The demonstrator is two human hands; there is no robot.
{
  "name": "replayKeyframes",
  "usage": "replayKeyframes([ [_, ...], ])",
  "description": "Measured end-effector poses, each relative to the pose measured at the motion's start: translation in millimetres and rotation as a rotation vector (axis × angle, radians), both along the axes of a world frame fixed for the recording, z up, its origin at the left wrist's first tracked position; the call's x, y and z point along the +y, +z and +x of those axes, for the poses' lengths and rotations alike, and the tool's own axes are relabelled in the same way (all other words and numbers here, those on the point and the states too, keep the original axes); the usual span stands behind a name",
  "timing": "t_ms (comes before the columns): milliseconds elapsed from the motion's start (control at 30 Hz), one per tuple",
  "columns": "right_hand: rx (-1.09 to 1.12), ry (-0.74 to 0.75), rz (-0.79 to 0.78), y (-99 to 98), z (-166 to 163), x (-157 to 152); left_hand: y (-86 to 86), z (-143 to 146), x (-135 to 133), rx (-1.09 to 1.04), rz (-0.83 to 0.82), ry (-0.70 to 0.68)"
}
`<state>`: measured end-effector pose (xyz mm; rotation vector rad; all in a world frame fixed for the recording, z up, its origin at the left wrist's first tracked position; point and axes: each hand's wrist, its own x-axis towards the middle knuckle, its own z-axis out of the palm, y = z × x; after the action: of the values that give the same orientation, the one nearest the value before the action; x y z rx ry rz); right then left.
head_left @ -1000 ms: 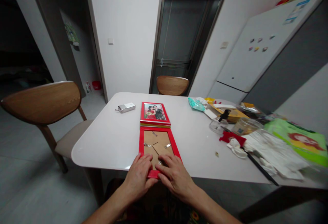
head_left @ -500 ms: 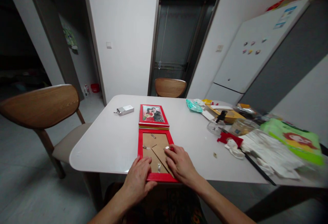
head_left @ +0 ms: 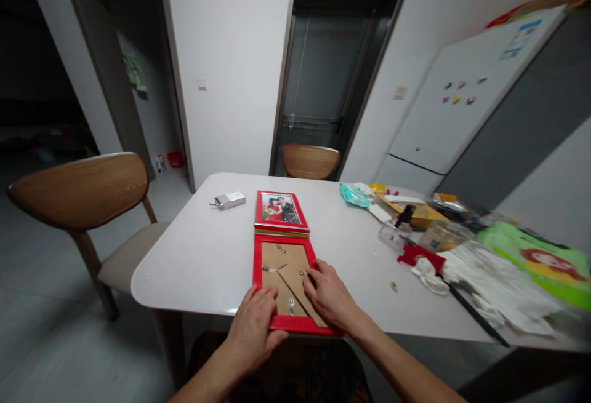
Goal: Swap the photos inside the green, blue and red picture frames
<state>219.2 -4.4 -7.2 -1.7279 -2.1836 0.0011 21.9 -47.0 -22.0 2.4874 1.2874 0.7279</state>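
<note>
A red picture frame [head_left: 258, 267] lies face down at the near edge of the white table [head_left: 203, 261], its brown backing board and metal clips showing. My left hand [head_left: 253, 323] rests flat on the frame's near left corner, fingers stretched out. My right hand [head_left: 329, 295] lies on the backing's right side, fingertips at a metal clip near the right rim. Just beyond this frame, a stack of red frames [head_left: 280, 212] lies face up, showing a photo of two people.
A small silver device [head_left: 228, 200] lies at the far left of the table. The table's right side holds a green bag [head_left: 545, 259], white cloths [head_left: 489, 274], a glass jar [head_left: 442, 235] and a black rod [head_left: 475, 317]. Wooden chairs stand at the left [head_left: 80, 191] and far side [head_left: 310, 160].
My right hand moved from the frame's near edge up to the clip at the right rim. My left hand stayed on the near left corner.
</note>
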Motion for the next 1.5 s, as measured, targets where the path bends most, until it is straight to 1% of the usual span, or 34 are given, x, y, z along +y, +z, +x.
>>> replayKeyframes([
  [67,-0.01,0.031,0.032,3.3,-5.8,1.0,-3.6,-0.4,0.3,-0.016,0.006,-0.007],
  [133,0.017,0.107,0.045,5.9,-17.7,3.6,-6.6,-0.5,0.6,-0.026,0.012,-0.015],
  [233,0.064,0.237,0.016,6.1,-41.2,11.3,-8.3,-0.7,0.6,-0.047,0.017,-0.016],
  [300,0.047,0.275,-0.002,4.8,-54.4,17.6,-7.9,-1.2,0.1,-0.062,0.013,-0.022],
  [367,0.009,0.286,-0.016,3.8,-62.4,23.2,-7.2,-1.9,-0.7,-0.078,0.009,-0.034],
  [500,-0.015,0.291,-0.018,3.4,-67.1,30.9,-7.3,-3.4,-2.3,-0.101,0.006,-0.048],
  [567,0.008,0.261,-0.024,2.7,-69.0,34.6,-7.6,-3.6,-3.0,-0.1,0.002,-0.047],
  [700,0.072,0.155,-0.005,-1.7,-74.9,42.9,-5.4,-3.1,-3.6,-0.084,-0.017,-0.046],
  [767,0.099,0.139,-0.003,-4.2,-76.6,46.5,-3.0,-2.6,-3.2,-0.074,-0.035,-0.042],
  [900,0.109,0.231,-0.035,-6.8,-74.6,48.0,0.2,-1.5,-1.4,-0.063,-0.053,-0.037],
  [1100,0.128,0.328,-0.064,-3.4,-66.7,39.9,-2.9,-1.3,-3.1,-0.082,-0.034,-0.03],
  [1167,0.148,0.292,-0.044,-1.1,-62.7,42.7,-4.4,-2.0,-3.9,-0.074,-0.02,-0.033],
  [1233,0.153,0.162,-0.032,0.9,-57.7,50.7,-5.8,-2.8,-3.8,-0.067,-0.004,-0.038],
  [1333,0.136,-0.038,-0.056,1.6,-50.6,68.8,-8.3,-3.6,-2.3,-0.057,0.024,-0.042],
  [1500,0.136,-0.168,-0.093,-4.9,-47.7,94.2,-16.9,-3.1,-1.8,-0.058,0.094,-0.042],
])
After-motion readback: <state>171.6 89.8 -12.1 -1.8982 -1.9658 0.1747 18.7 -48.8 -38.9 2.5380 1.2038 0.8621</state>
